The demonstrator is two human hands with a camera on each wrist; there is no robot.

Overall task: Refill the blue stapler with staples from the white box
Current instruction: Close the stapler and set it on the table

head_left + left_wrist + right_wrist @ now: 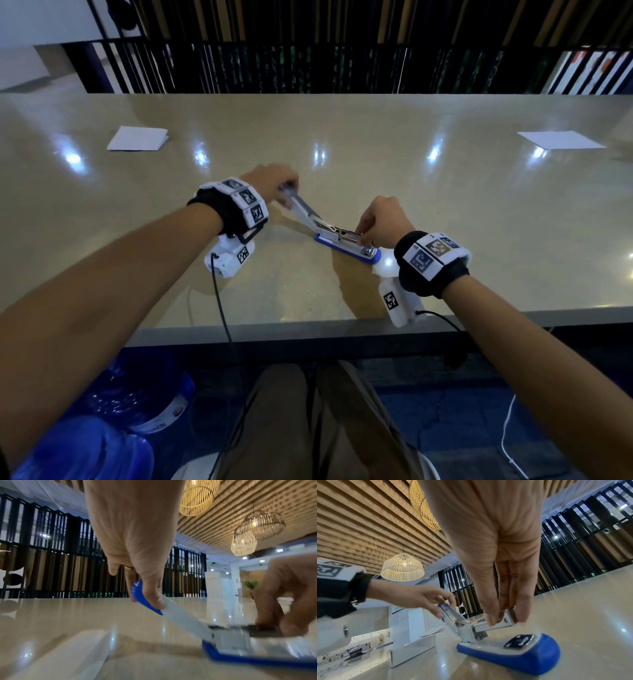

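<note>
The blue stapler lies open on the surface near its front edge, its top arm swung back and pinched at the tip by the left hand, while the right hand pinches the front of the metal staple channel.

Left hand and right hand both extended forward, fingers pinched downward.
</note>
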